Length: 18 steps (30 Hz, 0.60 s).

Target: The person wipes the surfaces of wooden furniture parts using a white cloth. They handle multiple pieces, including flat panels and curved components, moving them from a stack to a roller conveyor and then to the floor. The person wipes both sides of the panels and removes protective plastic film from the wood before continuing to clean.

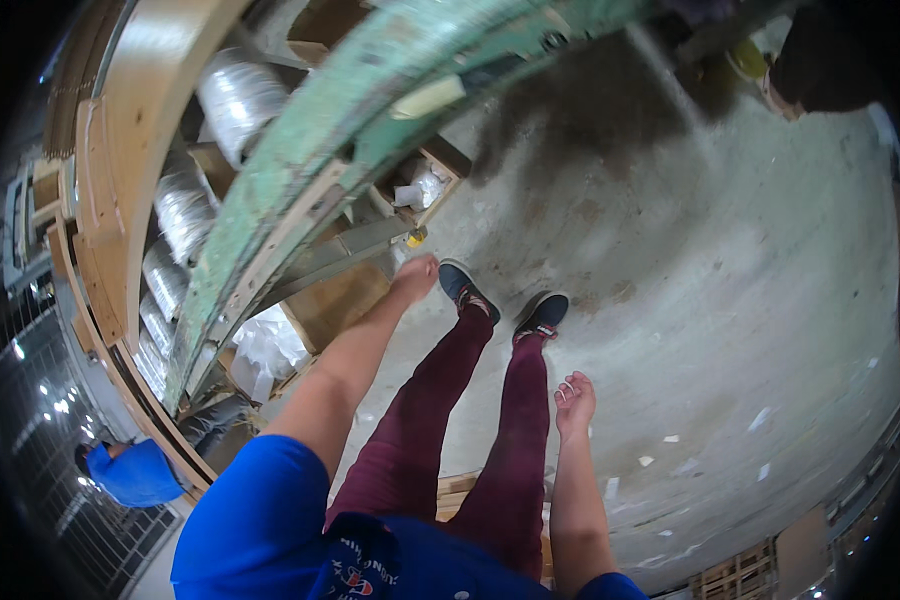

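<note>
My left hand (417,277) hangs near the end of a grey metal beam (362,243) under the green bench. Its fingers are curled in, and I see nothing in them. A small yellow piece (416,238) on the beam's end is just beyond it. My right hand (575,402) hangs over the floor beside my right leg. Its fingers are loosely bent and a little apart, with a thin whitish mark across them and no object visible. Below my hands are my dark shoes (542,312) and maroon trousers (505,455).
The worn green bench edge (355,100) curves along the left. Silvery wrapped rolls (242,100), a cardboard box (335,303), clear plastic (272,345) and a small open box (432,185) lie around it. A person in blue (135,472) is far left. Scraps dot the concrete floor (730,330); wooden pallets (735,575) stand lower right.
</note>
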{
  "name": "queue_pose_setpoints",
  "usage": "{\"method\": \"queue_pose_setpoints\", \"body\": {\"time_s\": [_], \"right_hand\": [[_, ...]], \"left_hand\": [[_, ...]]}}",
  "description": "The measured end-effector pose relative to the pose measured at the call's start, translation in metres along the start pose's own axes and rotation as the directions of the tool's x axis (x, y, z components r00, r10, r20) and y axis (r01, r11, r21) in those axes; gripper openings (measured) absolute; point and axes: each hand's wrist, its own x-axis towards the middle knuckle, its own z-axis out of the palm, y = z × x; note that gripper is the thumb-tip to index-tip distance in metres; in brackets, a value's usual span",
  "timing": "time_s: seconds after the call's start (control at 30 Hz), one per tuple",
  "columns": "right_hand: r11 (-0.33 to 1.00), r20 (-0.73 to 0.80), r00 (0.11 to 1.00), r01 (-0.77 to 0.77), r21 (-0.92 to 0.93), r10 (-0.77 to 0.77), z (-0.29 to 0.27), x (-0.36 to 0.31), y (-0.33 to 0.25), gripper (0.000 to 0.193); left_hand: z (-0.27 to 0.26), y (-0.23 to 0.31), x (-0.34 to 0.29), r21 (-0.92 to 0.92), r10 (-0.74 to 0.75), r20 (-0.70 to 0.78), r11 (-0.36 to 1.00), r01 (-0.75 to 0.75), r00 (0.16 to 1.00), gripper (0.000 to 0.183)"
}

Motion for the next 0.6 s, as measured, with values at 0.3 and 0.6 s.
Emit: {"method": "queue_pose_setpoints", "body": {"time_s": [0.3,0.6], "right_hand": [[0.99,0.149,0.98,-0.135,0.026,0.13,-0.001,0.026,0.069,0.011],[0.982,0.19,0.981,-0.077,0.173,0.043,-0.013,0.047,0.031,0.01]], "left_hand": [[0.026,-0.024,0.159,0.225,-0.07,-0.183,0.968,0.111,0.981,0.024],[0.041,-0.049,0.282,0.043,-0.233,-0.499,0.955,0.292,0.835,0.034]]}}
